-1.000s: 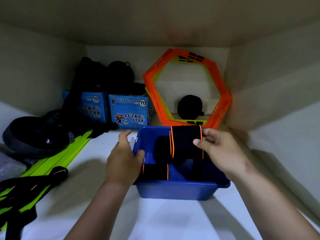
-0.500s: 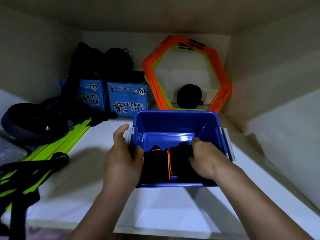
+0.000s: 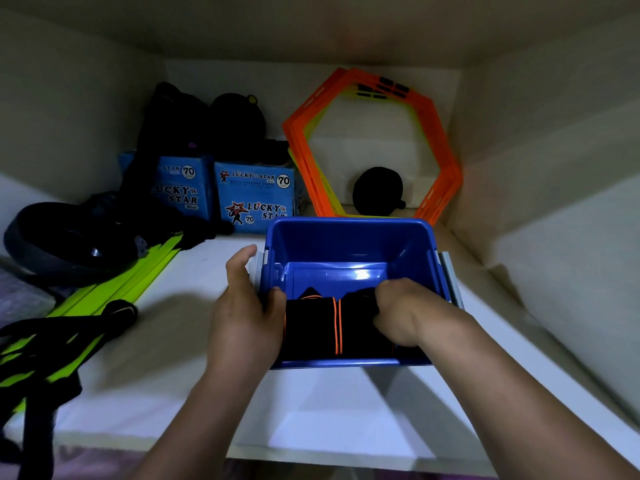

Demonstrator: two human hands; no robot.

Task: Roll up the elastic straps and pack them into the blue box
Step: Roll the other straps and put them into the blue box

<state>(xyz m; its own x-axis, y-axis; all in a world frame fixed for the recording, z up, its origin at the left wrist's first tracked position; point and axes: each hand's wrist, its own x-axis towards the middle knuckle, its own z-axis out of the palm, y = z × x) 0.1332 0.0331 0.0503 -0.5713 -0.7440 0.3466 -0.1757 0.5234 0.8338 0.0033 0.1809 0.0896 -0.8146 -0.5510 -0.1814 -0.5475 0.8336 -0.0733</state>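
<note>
Already the rolled elastic straps, black with orange edging, lie side by side against the near wall of the blue box on the white shelf. The right hand curls its fingers onto the right-hand roll, seemingly tucking it down. The left hand clasps the box's left wall, thumb inside. Packing looks nearly finished; next, those right fingers must let go without loosening the roll.
</note>
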